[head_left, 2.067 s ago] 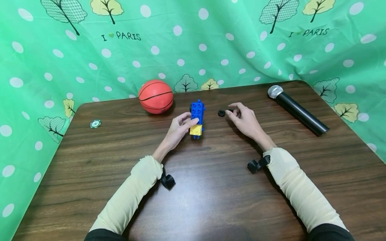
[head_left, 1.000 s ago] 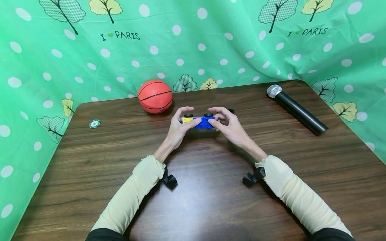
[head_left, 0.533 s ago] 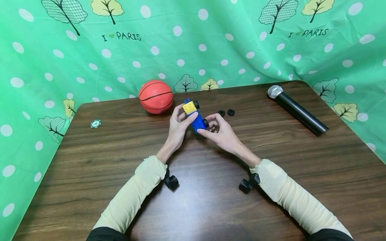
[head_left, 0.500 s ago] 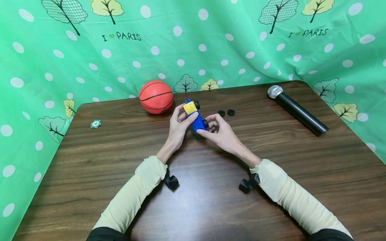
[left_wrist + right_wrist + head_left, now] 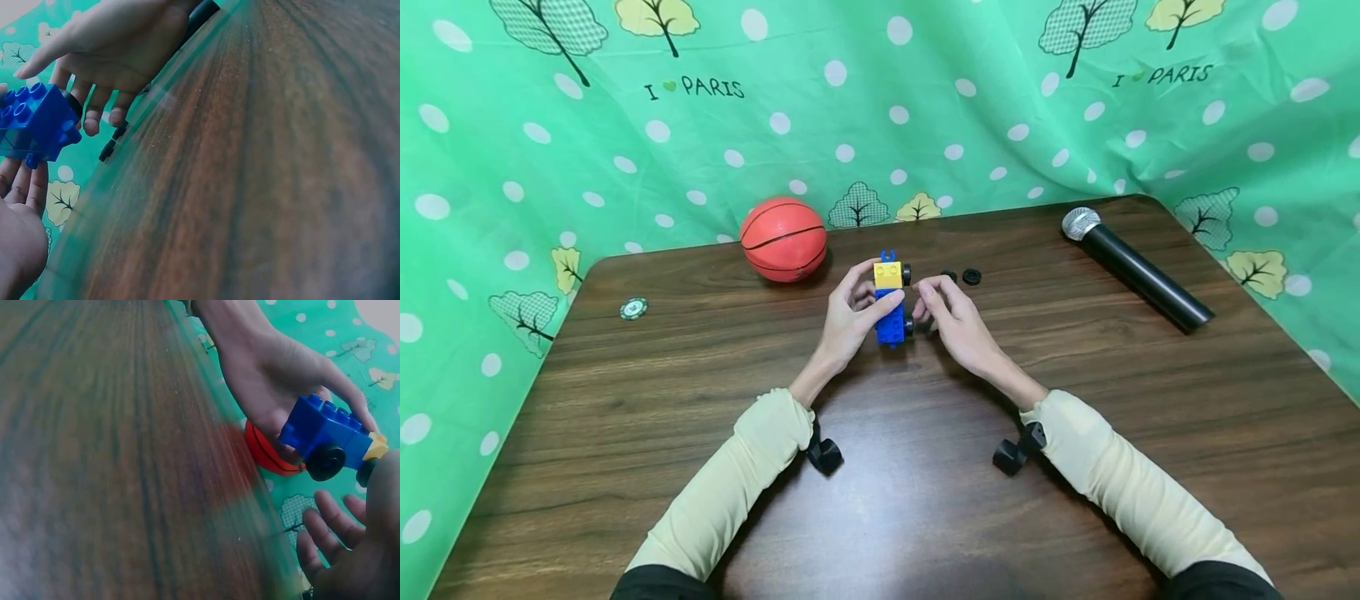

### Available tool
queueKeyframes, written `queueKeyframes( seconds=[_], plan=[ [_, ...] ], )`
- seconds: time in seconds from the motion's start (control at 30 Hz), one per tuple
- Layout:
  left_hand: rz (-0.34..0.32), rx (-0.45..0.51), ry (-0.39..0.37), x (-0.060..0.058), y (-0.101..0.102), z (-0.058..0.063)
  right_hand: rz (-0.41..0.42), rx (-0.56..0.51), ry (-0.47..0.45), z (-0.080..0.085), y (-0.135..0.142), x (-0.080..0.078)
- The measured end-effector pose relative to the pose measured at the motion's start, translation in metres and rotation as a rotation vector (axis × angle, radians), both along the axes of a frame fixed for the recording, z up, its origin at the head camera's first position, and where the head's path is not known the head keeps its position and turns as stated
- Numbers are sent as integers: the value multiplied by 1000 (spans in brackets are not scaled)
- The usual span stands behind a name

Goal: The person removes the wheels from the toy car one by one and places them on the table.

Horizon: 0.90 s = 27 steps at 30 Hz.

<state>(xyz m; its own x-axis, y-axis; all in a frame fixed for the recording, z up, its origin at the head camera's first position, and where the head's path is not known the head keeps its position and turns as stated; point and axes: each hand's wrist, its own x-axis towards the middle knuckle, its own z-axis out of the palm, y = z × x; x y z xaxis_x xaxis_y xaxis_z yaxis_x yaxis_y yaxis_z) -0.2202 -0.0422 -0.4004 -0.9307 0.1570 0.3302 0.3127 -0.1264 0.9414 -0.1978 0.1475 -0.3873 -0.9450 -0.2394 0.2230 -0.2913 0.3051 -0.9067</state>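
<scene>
The left hand (image 5: 842,323) grips a blue-and-yellow toy car (image 5: 891,327) at the middle of the head view, thumb laid over the blue studs and fingers reaching round its nine o'clock side and underneath, so the toy sits up off the table (image 5: 880,500). The yellow end points to twelve, the blue end to six, and two mounted wheels (image 5: 907,274) show on the three o'clock flank.

Just beside that flank is the right hand (image 5: 958,329), its fingers loosely bent, half open and parted in the wrist views, with nothing in its grasp; whether a fingertip brushes a wheel, I cannot tell.

Measured from the car, two loose black wheels (image 5: 972,277) lie toward two to three o'clock, one partly hidden behind the right hand. A red ball (image 5: 783,240) sits at ten, a patterned chip (image 5: 633,308) at nine, and a microphone (image 5: 1138,271) lies well apart at three.
</scene>
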Motion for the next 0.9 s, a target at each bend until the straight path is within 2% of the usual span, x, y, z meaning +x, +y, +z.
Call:
queueKeyframes(
  seconds=[0.2,0.43,0.7,0.9],
  plan=[
    [-26,-23,22,0,-1,0,-28,-45,25,2,-3,-3],
    [-69,-45,13,2,0,0,-34,-136,35,0,-8,-6],
    [-80,-79,11,2,-1,-2,-38,-154,37,-2,-13,-10],
    [-82,-86,-34,3,3,-1,-67,-179,66,-4,-15,-11]
  ],
)
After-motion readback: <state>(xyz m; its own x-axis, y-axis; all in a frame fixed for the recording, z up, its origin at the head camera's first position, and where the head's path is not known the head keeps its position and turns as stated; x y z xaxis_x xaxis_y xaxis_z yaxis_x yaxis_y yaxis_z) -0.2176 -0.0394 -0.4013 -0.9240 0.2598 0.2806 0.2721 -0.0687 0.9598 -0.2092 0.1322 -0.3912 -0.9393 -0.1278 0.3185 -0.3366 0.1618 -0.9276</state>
